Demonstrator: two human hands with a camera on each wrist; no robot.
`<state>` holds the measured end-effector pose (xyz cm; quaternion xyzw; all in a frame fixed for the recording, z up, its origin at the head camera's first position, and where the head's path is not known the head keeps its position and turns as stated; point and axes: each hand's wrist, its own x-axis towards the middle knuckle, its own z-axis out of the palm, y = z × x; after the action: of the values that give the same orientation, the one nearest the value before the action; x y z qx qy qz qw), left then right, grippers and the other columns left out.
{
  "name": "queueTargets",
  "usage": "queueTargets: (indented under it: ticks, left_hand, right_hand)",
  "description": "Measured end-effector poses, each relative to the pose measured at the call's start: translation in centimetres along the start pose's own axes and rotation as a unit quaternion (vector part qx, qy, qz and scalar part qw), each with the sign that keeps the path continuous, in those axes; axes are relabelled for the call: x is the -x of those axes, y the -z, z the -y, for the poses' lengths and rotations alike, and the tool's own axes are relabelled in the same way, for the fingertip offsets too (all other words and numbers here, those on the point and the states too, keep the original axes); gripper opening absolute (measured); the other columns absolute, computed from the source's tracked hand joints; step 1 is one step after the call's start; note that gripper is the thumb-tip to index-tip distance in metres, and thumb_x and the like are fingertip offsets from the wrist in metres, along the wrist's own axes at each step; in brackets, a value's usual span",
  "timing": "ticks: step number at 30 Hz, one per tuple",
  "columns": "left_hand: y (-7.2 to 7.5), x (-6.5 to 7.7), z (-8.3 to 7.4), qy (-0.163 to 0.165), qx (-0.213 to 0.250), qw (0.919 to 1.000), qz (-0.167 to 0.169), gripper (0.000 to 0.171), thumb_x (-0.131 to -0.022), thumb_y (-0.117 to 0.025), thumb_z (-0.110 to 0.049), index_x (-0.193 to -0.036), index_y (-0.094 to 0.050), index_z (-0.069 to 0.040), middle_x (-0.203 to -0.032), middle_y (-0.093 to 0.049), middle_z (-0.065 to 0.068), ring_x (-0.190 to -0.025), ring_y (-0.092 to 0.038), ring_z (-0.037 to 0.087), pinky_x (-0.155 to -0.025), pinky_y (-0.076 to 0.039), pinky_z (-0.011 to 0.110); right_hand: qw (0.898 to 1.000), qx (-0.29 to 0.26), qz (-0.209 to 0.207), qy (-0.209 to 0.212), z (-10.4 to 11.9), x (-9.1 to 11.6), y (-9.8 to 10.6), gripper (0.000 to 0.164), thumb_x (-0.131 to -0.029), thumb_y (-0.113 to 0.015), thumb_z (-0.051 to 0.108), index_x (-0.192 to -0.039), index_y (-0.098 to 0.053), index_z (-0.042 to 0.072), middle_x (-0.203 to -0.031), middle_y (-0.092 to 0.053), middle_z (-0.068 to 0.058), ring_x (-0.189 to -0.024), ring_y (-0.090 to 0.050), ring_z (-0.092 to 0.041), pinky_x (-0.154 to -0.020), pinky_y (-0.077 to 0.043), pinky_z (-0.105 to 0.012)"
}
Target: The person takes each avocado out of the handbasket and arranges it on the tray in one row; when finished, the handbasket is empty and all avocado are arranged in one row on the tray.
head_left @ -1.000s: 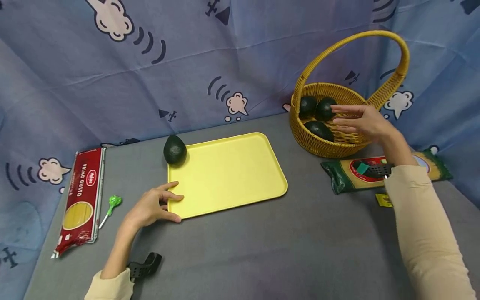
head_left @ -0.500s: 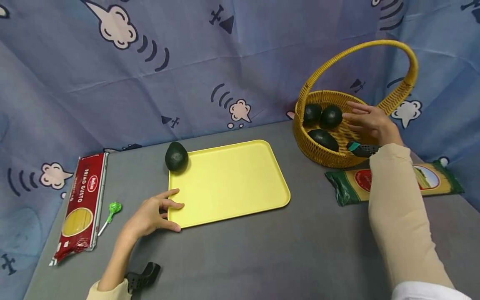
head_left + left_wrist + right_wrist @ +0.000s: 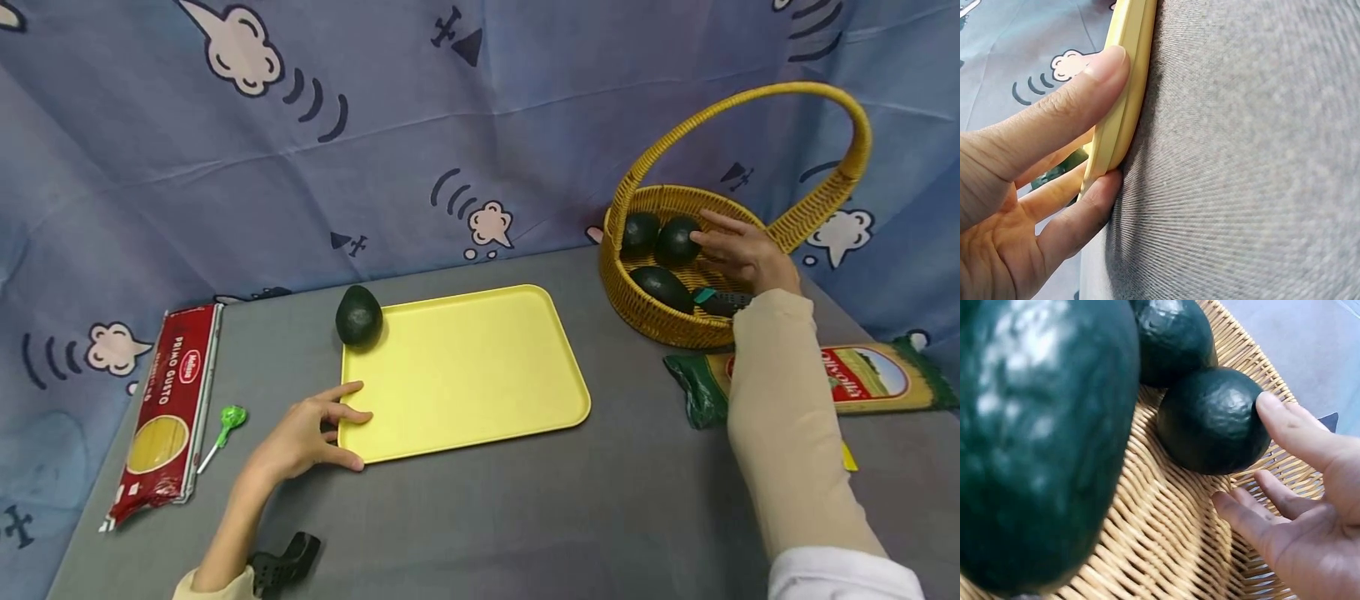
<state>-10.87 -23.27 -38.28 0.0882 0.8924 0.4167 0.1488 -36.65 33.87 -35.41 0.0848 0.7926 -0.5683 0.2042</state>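
From where I stand, the left hand (image 3: pixel 307 429) is clamped on the near left corner of the yellow tray (image 3: pixel 465 367), thumb against one edge and fingers against the adjoining one. This hold presumably serves to steady the tray on the grey table (image 3: pixel 525 517). The right hand (image 3: pixel 738 250) is inside the wicker basket (image 3: pixel 637 308); its thumb and fingers stand apart, the thumb tip appearing to touch the rear right avocado (image 3: pixel 1213 422). Its fingertips sit lower, beside the fruit, and do not close around it; whether they touch the weave cannot be told. The spread hand suits, in my judgement, a round fruit approached from its side.

Containers: the basket holds three avocados, the rear right one, the rear left avocado (image 3: pixel 640 234) just beside it, and the front avocado (image 3: pixel 662 287) lying lengthwise near the front wall. The handle (image 3: pixel 750 98) arches above, leaving access from the side. The tray carries a single avocado (image 3: pixel 358 317) at its far left corner; that fruit hides the corner, so its exact seating cannot be confirmed. The remainder of the tray's surface is bare.
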Motion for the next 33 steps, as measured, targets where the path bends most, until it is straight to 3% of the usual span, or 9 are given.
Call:
queueTargets:
  ticks: [2,5,9,12,18,24,27,30,33]
  left_hand:
    - [-0.1,0.0,0.0,-0.002,0.000,1.0000,-0.001,0.055,-0.063,-0.089,-0.012,-0.112,-0.070,0.004,-0.147,-0.036,0.024,-0.129,-0.039,0.046,-0.086,-0.056,0.042]
    - [-0.1,0.0,0.1,-0.003,-0.004,1.0000,-0.004,0.055,-0.063,-0.089,-0.012,-0.112,-0.070,0.003,-0.147,-0.037,0.024,-0.129,-0.039,0.046,-0.085,-0.056,0.041]
    - [-0.1,0.1,0.0,-0.004,-0.008,1.0000,-0.003,0.055,-0.063,-0.089,-0.012,-0.112,-0.070,0.003,-0.147,-0.037,0.023,-0.129,-0.039,0.045,-0.085,-0.056,0.040]
    - [-0.1,0.0,0.0,-0.005,-0.012,0.9999,-0.005,0.055,-0.063,-0.089,-0.013,-0.112,-0.070,0.002,-0.147,-0.038,0.023,-0.129,-0.039,0.045,-0.085,-0.056,0.039]
    - [0.0,0.0,0.0,-0.007,-0.017,0.9998,-0.007,0.054,-0.064,-0.089,-0.012,-0.112,-0.071,0.002,-0.147,-0.038,0.023,-0.128,-0.041,0.045,-0.085,-0.056,0.041]
    - [-0.1,-0.2,-0.1,-0.013,-0.015,0.9998,-0.005,0.054,-0.064,-0.088,-0.011,-0.112,-0.070,0.004,-0.147,-0.037,0.024,-0.128,-0.040,0.046,-0.086,-0.056,0.042]
    - [0.0,-0.1,-0.1,-0.020,-0.020,0.9996,-0.005,0.054,-0.064,-0.088,-0.011,-0.112,-0.070,0.004,-0.147,-0.037,0.024,-0.128,-0.040,0.046,-0.085,-0.056,0.042]
    - [0.0,0.0,-0.1,-0.025,-0.023,0.9994,-0.004,0.053,-0.064,-0.088,-0.012,-0.112,-0.070,0.004,-0.147,-0.037,0.025,-0.128,-0.040,0.046,-0.085,-0.056,0.041]
    - [-0.1,0.0,-0.1,-0.025,-0.019,0.9995,-0.001,0.053,-0.064,-0.088,-0.012,-0.112,-0.070,0.004,-0.147,-0.036,0.025,-0.128,-0.040,0.046,-0.086,-0.056,0.042]
  right_hand:
    - [1.000,0.014,0.005,0.002,0.0,0.0,0.1,0.079,-0.092,-0.060,0.042,-0.153,-0.009,0.037,-0.157,-0.020,0.008,-0.108,-0.051,0.000,-0.104,-0.042,-0.025]
    - [1.000,-0.020,0.012,-0.002,0.3,0.0,0.0,0.080,-0.092,-0.062,0.036,-0.154,-0.012,0.035,-0.149,-0.033,0.007,-0.097,-0.057,0.001,-0.102,-0.044,-0.025]
    - [0.995,-0.089,0.035,-0.008,0.5,0.0,-0.2,0.080,-0.092,-0.065,0.023,-0.154,-0.015,0.031,-0.115,-0.061,0.012,-0.086,-0.067,-0.005,-0.087,-0.055,-0.025]
    - [0.992,-0.115,0.049,-0.004,0.4,0.1,-0.2,0.080,-0.093,-0.064,0.014,-0.154,-0.015,0.027,-0.091,-0.068,0.013,-0.082,-0.070,-0.014,-0.072,-0.058,-0.023]
    - [0.990,-0.135,0.041,-0.001,0.4,-0.1,-0.4,0.080,-0.091,-0.064,0.007,-0.154,-0.017,0.024,-0.086,-0.066,0.013,-0.080,-0.071,-0.016,-0.076,-0.058,-0.025]
    - [0.988,-0.149,0.036,-0.007,0.5,1.0,-0.1,0.079,-0.091,-0.065,0.007,-0.153,-0.020,0.024,-0.086,-0.072,0.005,-0.076,-0.072,-0.019,-0.066,-0.059,-0.025]
    - [0.987,-0.155,0.038,-0.002,0.5,1.4,0.0,0.079,-0.090,-0.065,0.005,-0.153,-0.021,0.024,-0.088,-0.072,0.005,-0.078,-0.072,-0.020,-0.069,-0.059,-0.026]
    - [0.988,-0.148,0.035,-0.001,0.6,1.6,0.1,0.078,-0.089,-0.067,0.006,-0.152,-0.027,0.027,-0.089,-0.071,0.007,-0.081,-0.072,-0.021,-0.076,-0.059,-0.030]
    - [0.992,-0.119,0.029,0.003,0.7,1.9,0.2,0.076,-0.089,-0.068,0.010,-0.152,-0.029,0.028,-0.090,-0.071,0.009,-0.082,-0.072,-0.019,-0.071,-0.059,-0.026]
